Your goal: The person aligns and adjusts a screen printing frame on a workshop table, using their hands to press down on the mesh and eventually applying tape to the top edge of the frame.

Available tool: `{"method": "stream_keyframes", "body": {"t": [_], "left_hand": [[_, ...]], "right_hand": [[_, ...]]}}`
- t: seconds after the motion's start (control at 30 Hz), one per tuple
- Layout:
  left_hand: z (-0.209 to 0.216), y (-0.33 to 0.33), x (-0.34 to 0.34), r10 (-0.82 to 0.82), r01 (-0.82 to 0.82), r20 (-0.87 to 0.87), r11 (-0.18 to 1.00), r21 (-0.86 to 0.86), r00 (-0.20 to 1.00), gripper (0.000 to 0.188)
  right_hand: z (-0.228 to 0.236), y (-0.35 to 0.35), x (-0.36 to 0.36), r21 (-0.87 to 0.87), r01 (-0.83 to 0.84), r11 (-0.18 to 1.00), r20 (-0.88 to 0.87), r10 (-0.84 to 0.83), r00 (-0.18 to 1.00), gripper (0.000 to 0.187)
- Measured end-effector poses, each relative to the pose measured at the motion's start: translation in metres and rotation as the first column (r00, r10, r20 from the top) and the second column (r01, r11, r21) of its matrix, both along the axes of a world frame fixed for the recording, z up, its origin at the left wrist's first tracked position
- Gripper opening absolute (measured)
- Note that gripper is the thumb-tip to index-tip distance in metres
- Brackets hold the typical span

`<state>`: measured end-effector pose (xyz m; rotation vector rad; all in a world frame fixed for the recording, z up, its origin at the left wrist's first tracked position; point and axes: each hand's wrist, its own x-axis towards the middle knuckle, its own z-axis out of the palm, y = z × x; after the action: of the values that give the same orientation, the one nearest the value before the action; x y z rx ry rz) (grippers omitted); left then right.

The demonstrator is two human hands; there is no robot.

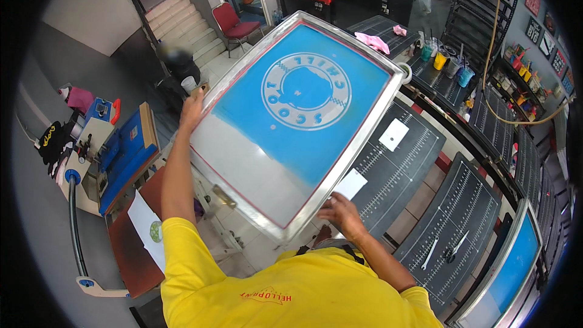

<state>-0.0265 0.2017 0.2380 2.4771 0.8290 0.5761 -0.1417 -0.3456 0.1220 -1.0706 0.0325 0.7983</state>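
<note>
A large screen-printing frame [384,109] with a silver metal rim is tilted up in front of me. Its mesh is coated blue, with a ring-shaped lettered stencil, and has a pale uncoated strip at the near left. My left hand [193,111] grips the left rim, fingers partly hidden. Beside the lower right rim is my right hand [343,214], fingers loosely bent and apart; whether they touch the metal is unclear. Under the frame's right side lies a dark printing platen [404,164] bearing two white cards [395,134].
Another platen [452,231] to the right carries a wrench [430,253] and another tool. A second blue screen [516,255] stands at far right. On the left is a heat press [124,155]. A red chair [234,24] and ink containers [440,61] are farther back.
</note>
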Motion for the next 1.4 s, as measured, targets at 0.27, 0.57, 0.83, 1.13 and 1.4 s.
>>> {"method": "stream_keyframes", "body": {"t": [0.27, 0.57, 0.83, 1.13, 1.4], "left_hand": [[0.039, -0.015, 0.065, -0.337, 0.332, -0.093, 0.941, -0.071, 0.937, 0.074], [-0.008, -0.092, 0.194, -0.655, 0.644, -0.061, 0.753, -0.134, 0.753, 0.074], [0.009, -0.163, 0.286, -0.833, 0.83, -0.119, 0.551, -0.085, 0.541, 0.077], [0.051, -0.322, 0.297, -0.985, 0.988, -0.084, 0.147, 0.051, 0.151, 0.072], [0.07, -0.336, 0.286, -0.991, 0.984, -0.134, -0.024, 0.175, 0.0, 0.06]], "right_hand": [[0.015, -0.002, -0.001, -0.363, -0.543, 0.757, 0.427, 0.653, 0.626, 0.063], [0.047, -0.022, -0.014, -0.495, -0.499, 0.711, 0.313, 0.682, 0.661, 0.081], [0.158, -0.106, 0.027, -0.569, 0.254, 0.782, 0.731, 0.34, 0.592, 0.081], [0.184, -0.141, 0.249, -0.329, 0.937, -0.118, 0.709, 0.624, 0.328, 0.056], [0.175, -0.157, 0.222, -0.747, 0.625, -0.227, 0.54, 0.342, 0.769, 0.069]]}}
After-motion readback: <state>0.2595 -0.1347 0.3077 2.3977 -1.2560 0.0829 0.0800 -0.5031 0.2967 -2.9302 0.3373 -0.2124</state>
